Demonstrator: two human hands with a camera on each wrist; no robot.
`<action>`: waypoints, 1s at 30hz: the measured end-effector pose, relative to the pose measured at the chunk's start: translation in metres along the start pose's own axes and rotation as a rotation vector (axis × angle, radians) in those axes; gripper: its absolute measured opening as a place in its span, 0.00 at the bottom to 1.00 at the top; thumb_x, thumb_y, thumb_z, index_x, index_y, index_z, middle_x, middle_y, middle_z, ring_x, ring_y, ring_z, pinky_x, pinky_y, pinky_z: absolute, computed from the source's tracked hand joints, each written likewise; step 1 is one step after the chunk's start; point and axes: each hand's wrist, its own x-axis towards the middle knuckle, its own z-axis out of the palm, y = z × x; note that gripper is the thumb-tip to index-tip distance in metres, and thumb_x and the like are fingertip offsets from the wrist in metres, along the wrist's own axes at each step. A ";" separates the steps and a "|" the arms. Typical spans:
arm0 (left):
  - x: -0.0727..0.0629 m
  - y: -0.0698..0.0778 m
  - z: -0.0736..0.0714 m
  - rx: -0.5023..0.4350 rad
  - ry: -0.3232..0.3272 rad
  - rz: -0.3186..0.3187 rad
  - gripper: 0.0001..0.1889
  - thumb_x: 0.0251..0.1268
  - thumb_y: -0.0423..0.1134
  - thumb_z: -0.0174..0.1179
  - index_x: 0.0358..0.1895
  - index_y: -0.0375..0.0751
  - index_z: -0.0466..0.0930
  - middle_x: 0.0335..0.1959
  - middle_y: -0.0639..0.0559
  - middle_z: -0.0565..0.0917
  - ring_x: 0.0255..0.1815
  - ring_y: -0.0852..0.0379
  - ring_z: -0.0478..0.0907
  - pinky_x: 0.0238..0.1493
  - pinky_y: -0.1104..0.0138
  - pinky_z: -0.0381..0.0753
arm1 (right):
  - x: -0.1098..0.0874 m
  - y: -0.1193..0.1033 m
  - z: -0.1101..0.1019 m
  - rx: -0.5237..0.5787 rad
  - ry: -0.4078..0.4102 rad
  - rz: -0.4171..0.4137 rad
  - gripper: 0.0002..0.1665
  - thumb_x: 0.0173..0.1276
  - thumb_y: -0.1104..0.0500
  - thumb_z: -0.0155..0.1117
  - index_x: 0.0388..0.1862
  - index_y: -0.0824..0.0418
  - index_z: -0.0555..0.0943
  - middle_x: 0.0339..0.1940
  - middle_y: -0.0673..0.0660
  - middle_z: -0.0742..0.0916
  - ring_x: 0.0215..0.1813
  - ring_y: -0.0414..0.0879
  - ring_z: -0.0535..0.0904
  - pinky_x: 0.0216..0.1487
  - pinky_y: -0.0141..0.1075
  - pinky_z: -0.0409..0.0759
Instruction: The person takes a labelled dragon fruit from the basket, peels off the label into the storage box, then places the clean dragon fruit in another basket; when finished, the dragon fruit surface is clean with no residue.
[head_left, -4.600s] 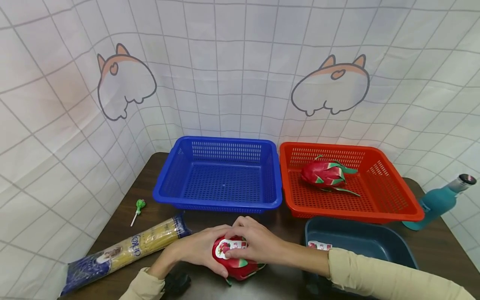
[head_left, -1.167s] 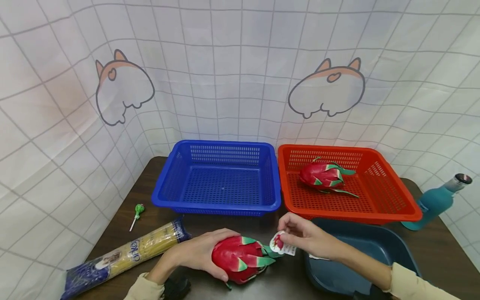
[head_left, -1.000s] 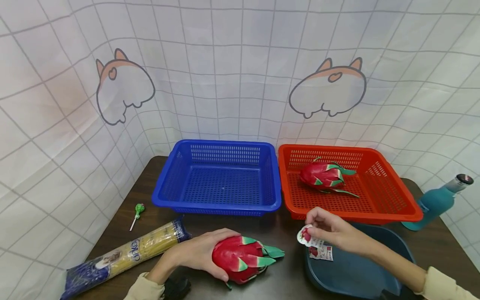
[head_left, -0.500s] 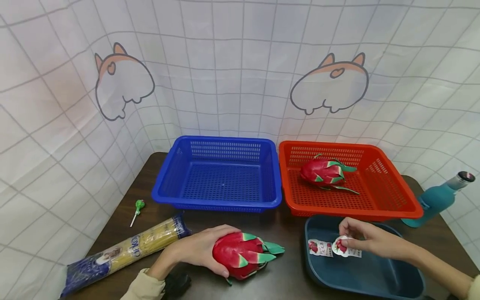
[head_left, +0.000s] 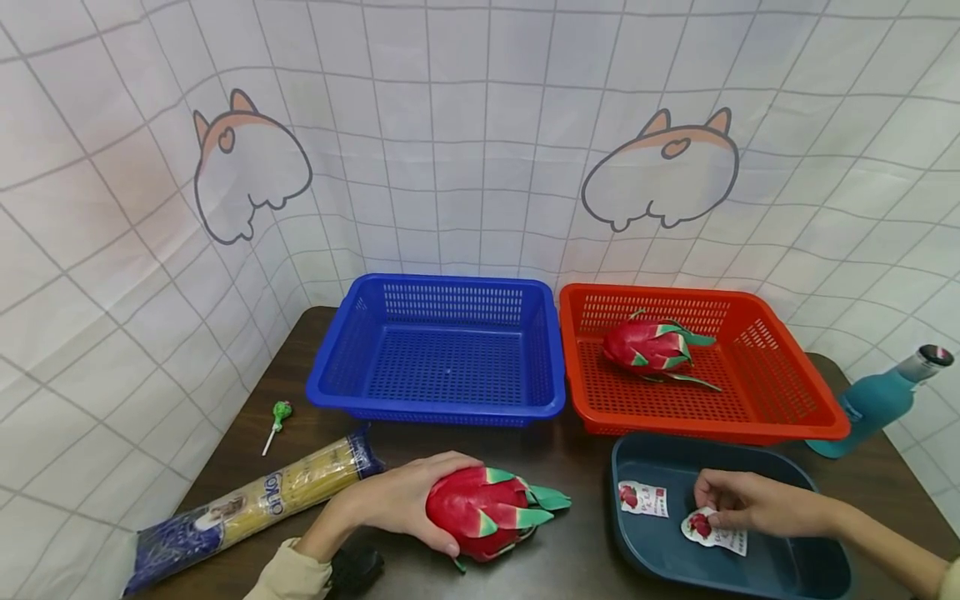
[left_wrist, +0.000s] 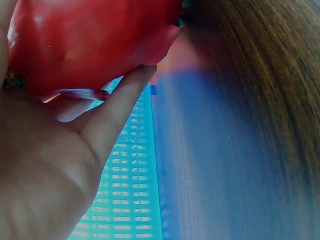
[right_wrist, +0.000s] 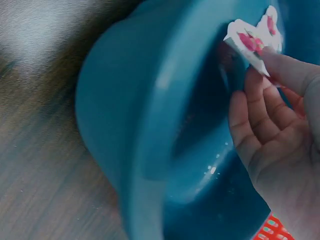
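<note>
On the table, my left hand (head_left: 408,502) grips the rounded left end of a red dragon fruit (head_left: 480,512) with green-tipped scales. The left wrist view shows the fingers against the underside of the fruit (left_wrist: 95,45). Over the dark blue basin (head_left: 630,546), my right hand (head_left: 772,502) pinches a white sticker label (head_left: 712,532) printed with a red fruit, between thumb and fingers. A second sticker label (head_left: 642,498) lies inside the basin at its left side. In the right wrist view the pinched label (right_wrist: 247,42) sticks out past the thumb.
Behind stand a blue basket (head_left: 435,412) and a red basket (head_left: 705,429) with another dragon fruit (head_left: 648,346) in it. At left lie a bag of pasta (head_left: 255,508) and a green lollipop (head_left: 281,412). A teal bottle (head_left: 877,404) stands at far right.
The label on the dragon fruit has been peeled off by my right hand and carried right, down into the basin. My left hand has stayed on the fruit.
</note>
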 end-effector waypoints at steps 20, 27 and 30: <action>-0.001 -0.003 0.000 -0.022 -0.025 -0.026 0.44 0.47 0.60 0.72 0.69 0.63 0.61 0.64 0.65 0.70 0.63 0.61 0.70 0.56 0.68 0.78 | 0.010 0.013 0.017 -0.199 0.074 0.006 0.09 0.68 0.58 0.63 0.38 0.57 0.71 0.27 0.41 0.73 0.29 0.26 0.67 0.23 0.27 0.67; 0.001 -0.006 0.000 -0.020 -0.026 -0.019 0.44 0.47 0.60 0.72 0.69 0.63 0.61 0.64 0.65 0.70 0.63 0.61 0.70 0.56 0.68 0.78 | 0.008 0.013 0.026 -0.377 0.168 -0.113 0.10 0.67 0.59 0.64 0.37 0.55 0.70 0.25 0.44 0.72 0.28 0.24 0.64 0.23 0.24 0.65; 0.001 -0.006 0.001 -0.019 -0.027 -0.016 0.44 0.47 0.60 0.72 0.69 0.63 0.60 0.64 0.65 0.70 0.63 0.61 0.69 0.56 0.68 0.78 | 0.006 0.012 0.028 -0.469 0.219 -0.140 0.13 0.65 0.59 0.67 0.44 0.55 0.72 0.27 0.42 0.73 0.29 0.24 0.65 0.24 0.23 0.66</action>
